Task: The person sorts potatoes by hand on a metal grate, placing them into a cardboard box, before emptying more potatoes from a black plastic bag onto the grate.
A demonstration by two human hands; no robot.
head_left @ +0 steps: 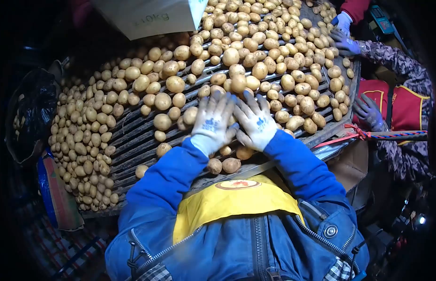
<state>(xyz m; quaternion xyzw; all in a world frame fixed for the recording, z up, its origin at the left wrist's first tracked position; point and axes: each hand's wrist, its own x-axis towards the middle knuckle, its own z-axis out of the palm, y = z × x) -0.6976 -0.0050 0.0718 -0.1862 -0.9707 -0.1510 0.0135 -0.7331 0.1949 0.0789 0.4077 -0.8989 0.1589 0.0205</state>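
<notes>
My left hand (212, 122) and my right hand (255, 122) wear white gloves with blue prints. Both lie flat, fingers spread, on the roller sorting table (133, 138), side by side near its front edge. Yellow potatoes (236, 61) cover the rollers ahead of my fingers, and a few potatoes (223, 165) sit just below my wrists. Neither hand grips anything that I can see; some potatoes may lie hidden under the palms. My sleeves are blue and I wear a yellow apron.
A heap of small potatoes (84, 145) fills the left side. A white carton (152, 16) marked 10kg hangs over the back left. On the right another person's gloved hands (344, 44) reach among the potatoes. A red and blue rope (368, 136) crosses the right edge.
</notes>
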